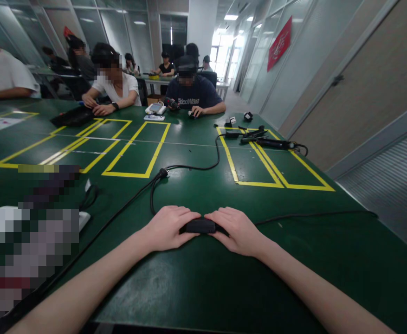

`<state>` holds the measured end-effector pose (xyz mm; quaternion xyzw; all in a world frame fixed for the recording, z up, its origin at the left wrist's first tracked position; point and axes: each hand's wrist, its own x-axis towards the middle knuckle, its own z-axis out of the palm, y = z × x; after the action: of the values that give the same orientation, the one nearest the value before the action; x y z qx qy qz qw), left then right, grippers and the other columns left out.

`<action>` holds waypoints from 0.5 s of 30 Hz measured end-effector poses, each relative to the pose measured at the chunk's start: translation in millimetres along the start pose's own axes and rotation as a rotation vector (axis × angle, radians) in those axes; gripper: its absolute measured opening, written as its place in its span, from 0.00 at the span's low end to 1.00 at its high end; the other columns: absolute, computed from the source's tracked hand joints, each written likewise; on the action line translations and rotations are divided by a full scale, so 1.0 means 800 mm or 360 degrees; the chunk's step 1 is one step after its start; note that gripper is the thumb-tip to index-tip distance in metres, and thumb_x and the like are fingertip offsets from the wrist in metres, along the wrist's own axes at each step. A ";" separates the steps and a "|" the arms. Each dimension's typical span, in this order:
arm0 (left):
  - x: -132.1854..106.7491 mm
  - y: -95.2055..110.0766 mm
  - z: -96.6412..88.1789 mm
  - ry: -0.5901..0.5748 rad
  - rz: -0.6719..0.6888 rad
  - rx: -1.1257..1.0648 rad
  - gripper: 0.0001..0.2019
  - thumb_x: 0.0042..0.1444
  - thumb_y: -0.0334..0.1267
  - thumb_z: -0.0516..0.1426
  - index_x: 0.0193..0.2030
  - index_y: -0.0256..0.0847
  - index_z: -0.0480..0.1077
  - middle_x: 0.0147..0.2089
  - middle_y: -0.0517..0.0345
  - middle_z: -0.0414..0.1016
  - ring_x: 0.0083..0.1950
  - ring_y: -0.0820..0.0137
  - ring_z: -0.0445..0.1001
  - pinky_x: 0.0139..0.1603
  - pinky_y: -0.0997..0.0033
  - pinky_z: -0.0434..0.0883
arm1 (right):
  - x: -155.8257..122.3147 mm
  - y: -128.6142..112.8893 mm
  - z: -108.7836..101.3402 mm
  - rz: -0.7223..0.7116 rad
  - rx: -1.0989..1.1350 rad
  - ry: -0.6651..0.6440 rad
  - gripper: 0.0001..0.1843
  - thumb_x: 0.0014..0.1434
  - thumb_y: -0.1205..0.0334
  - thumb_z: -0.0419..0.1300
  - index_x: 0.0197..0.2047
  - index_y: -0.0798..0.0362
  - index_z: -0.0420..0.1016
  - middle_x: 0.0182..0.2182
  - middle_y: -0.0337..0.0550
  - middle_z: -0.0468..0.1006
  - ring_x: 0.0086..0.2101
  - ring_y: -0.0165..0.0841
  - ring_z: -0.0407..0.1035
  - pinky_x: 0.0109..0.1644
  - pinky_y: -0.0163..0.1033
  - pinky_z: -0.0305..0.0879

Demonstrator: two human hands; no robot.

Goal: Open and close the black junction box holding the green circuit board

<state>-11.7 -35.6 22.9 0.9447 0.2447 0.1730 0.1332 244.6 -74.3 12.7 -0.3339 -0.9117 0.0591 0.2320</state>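
Near the front of the green table [196, 287], a black power adapter [200, 226] lies level between my hands. My left hand [170, 228] is closed around its left end, thumb below and fingers on top. On the right end, my right hand [237, 231] grips in the same way. Only the middle of the adapter shows; its ends are hidden under my fingers. A black cord [293, 215] runs from beyond my right hand to the table's right edge. Behind my left hand, another cord loops up to a black plug [163, 173].
Yellow tape rectangles [149, 175] mark the table. Black tools and cables [264, 140] lie at the back right. Opposite, people sit working, one beside a black tray [73, 116]. A white device [155, 108] stands at the far edge. The left foreground is pixelated.
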 end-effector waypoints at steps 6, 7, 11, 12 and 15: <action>-0.001 -0.004 -0.002 0.0051 0.0006 0.0022 0.16 0.70 0.49 0.57 0.52 0.39 0.75 0.38 0.53 0.80 0.39 0.64 0.78 0.43 0.67 0.72 | 0.001 0.000 0.002 0.0043 0.0086 0.0091 0.12 0.69 0.59 0.60 0.53 0.54 0.74 0.44 0.52 0.83 0.41 0.41 0.76 0.45 0.46 0.72; -0.001 -0.005 -0.002 0.0056 0.0002 0.0026 0.16 0.70 0.50 0.56 0.52 0.39 0.76 0.38 0.52 0.80 0.39 0.64 0.78 0.42 0.67 0.73 | 0.002 0.000 0.002 0.0014 0.0110 0.0109 0.13 0.69 0.59 0.60 0.54 0.54 0.74 0.45 0.52 0.83 0.43 0.41 0.77 0.47 0.46 0.73; -0.001 -0.004 0.001 0.0115 0.0050 -0.0061 0.19 0.70 0.49 0.57 0.59 0.38 0.73 0.47 0.48 0.82 0.46 0.62 0.80 0.48 0.64 0.75 | 0.003 0.000 0.002 -0.0054 0.0136 0.0167 0.13 0.70 0.61 0.59 0.56 0.54 0.74 0.44 0.51 0.84 0.42 0.42 0.78 0.45 0.47 0.75; -0.001 -0.003 0.002 0.0125 0.0060 -0.0090 0.19 0.70 0.48 0.57 0.61 0.39 0.72 0.50 0.48 0.82 0.48 0.61 0.81 0.50 0.63 0.76 | 0.003 0.000 0.003 -0.0050 0.0144 0.0186 0.13 0.70 0.62 0.59 0.56 0.54 0.74 0.44 0.51 0.84 0.42 0.42 0.78 0.45 0.47 0.76; -0.002 -0.003 0.005 0.0117 0.0064 -0.0136 0.17 0.71 0.45 0.56 0.61 0.40 0.72 0.51 0.48 0.83 0.50 0.61 0.82 0.53 0.61 0.77 | 0.002 0.000 0.005 -0.0055 0.0197 0.0288 0.17 0.68 0.61 0.62 0.59 0.52 0.74 0.48 0.53 0.84 0.46 0.42 0.80 0.50 0.48 0.77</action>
<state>-12.4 -34.6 18.4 0.9359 0.2228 0.2203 0.1608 241.1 -73.1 9.7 -0.3072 -0.8872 0.0808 0.3346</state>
